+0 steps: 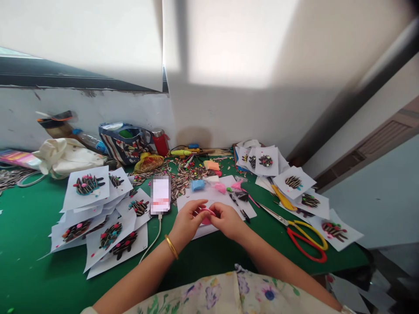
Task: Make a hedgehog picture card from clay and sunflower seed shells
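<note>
My left hand (189,222) and my right hand (228,220) meet in the middle, pinching a small piece of pink modelling clay (208,211) between their fingertips. A round pink shape (205,221) shows just beneath the fingers; whether it joins the held piece I cannot tell. Under the hands lies white paper (186,203). Beyond the fingers sit a blue clay lump (197,185), a pink clay lump (220,187) and a black clay packet (242,196). A black pen (240,208) rests on the paper to the right of my right hand.
Paper sheets with sunflower-seed figures are stacked at left (85,200) and right (294,182). Large scissors (291,224) lie right of my forearm. A charging phone (160,196) stands left. Loose sunflower seeds (178,181), a striped bag (126,144) and a red flask (160,143) are farther back.
</note>
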Tool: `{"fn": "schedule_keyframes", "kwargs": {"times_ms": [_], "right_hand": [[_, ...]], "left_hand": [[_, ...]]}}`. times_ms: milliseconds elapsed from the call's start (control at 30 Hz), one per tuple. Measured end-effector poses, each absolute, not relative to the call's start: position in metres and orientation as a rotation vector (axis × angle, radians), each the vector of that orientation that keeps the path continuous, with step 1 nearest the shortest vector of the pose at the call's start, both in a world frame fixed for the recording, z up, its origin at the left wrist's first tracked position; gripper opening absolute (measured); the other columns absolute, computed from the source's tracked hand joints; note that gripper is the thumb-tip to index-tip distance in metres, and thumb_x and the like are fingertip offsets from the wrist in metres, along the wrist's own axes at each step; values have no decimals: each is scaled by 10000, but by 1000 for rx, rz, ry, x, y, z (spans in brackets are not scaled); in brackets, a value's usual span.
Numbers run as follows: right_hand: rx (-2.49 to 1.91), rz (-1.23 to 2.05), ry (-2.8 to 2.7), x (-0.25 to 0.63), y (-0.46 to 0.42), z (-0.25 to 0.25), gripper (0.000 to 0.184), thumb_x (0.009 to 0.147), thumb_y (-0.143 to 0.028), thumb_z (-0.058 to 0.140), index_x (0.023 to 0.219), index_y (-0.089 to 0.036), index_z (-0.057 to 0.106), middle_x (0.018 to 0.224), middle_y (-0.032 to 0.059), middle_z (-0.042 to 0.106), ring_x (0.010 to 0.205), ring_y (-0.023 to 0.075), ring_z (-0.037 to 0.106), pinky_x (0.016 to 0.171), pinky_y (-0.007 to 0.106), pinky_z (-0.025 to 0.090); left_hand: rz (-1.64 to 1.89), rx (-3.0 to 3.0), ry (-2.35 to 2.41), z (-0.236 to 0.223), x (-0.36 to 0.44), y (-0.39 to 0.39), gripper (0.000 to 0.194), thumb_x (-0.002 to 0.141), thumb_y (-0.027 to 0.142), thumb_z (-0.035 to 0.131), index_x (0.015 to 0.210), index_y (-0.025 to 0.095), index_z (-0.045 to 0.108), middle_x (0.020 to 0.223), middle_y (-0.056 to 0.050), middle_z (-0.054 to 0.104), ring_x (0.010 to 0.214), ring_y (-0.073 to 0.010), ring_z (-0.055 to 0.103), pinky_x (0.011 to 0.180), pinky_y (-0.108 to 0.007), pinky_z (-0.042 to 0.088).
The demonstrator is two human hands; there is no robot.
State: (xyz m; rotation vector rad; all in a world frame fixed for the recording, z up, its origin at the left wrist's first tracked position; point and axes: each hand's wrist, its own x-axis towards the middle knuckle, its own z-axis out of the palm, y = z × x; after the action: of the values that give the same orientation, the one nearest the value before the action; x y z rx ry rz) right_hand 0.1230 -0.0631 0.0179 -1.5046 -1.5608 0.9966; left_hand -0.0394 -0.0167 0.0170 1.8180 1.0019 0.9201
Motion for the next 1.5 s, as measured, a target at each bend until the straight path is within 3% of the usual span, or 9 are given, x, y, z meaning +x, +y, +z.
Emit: {"fn": "schedule_keyframes", "kwargs": {"times_ms": [133,300,467,667,833,967,1133,1300,1500], "right_hand": [[-1466,972,-1568,124,-63,18,123,836,-300,564,850,-198,630,732,-26,625,645,120,529,578,224,375],[-1446,1004,-1536,127,-61,15,159,841,-320,559,837,-184,641,701,-22,602,618,118,506,563,228,370],[-1421,944,-1601,127,-61,17,137,836,-302,570,823,-193,653,742,-17,630,681,127,541,620,231,395],[-1473,1019,-1573,128,-61,12,178,848,-355,565,831,-194,637,720,-19,635,629,122,528,570,228,383],[-1430,1024,-1511,128,-59,13,147,809,-320,599,858,-191,648,753,-12,645,670,131,557,597,231,405],[-1414,1051,-1444,130,-58,17,160,805,-328,604,844,-180,649,753,1,648,676,139,567,610,241,421],[-1413,1011,-1467,132,-57,18,157,807,-331,607,843,-183,645,751,-4,639,670,133,551,607,241,414],[-1438,1014,-1477,134,-56,20,163,827,-338,582,822,-183,632,745,-2,636,665,133,545,610,246,412],[-1412,1001,-1483,130,-58,20,181,812,-347,602,868,-178,634,776,7,644,688,139,556,620,245,425]], "left_hand": [[945,1919,1076,19,-40,-16,206,848,343,608,750,196,715,762,-31,669,754,-171,607,725,-299,469],[953,1878,1037,14,-42,-14,249,862,338,592,1052,222,703,967,-47,698,865,-179,627,786,-308,481],[947,1931,1088,16,-40,-15,219,843,370,612,766,199,725,757,-33,673,754,-179,615,715,-299,469],[915,1843,1032,14,-40,-13,261,854,361,585,1026,217,717,909,-44,709,828,-185,636,757,-309,490],[924,1878,1091,14,-40,-12,226,843,361,597,767,190,725,766,-42,687,760,-185,620,719,-308,475],[938,1716,1065,13,-39,-12,259,825,370,613,978,187,714,922,-56,720,817,-187,646,752,-306,499],[897,1742,1083,15,-37,-14,259,797,430,645,786,181,712,758,-37,699,726,-178,626,679,-282,486],[917,1708,1032,14,-36,-14,281,801,396,640,983,188,695,916,-53,710,818,-189,645,738,-303,504],[944,1773,1087,14,-35,-14,228,820,396,625,802,183,703,780,-43,690,751,-184,627,711,-304,494]]}}
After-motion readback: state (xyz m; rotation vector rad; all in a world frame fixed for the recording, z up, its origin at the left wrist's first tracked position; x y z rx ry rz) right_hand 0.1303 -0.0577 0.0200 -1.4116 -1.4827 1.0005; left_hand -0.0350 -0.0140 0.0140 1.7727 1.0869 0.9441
